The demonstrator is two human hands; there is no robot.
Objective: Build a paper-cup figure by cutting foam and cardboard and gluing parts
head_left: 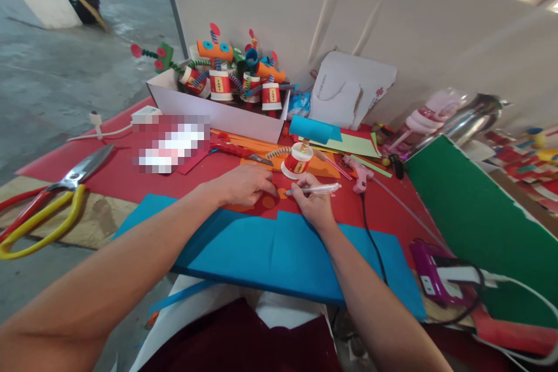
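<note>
Right hand holds pen; cup label illegible.

dark maroon garment; forearms, hands bare

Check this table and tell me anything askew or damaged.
The large scissors jut past the edge of the wooden board, so they might get knocked off. The white cardboard at the back has an uneven edge, perhaps torn.
</note>
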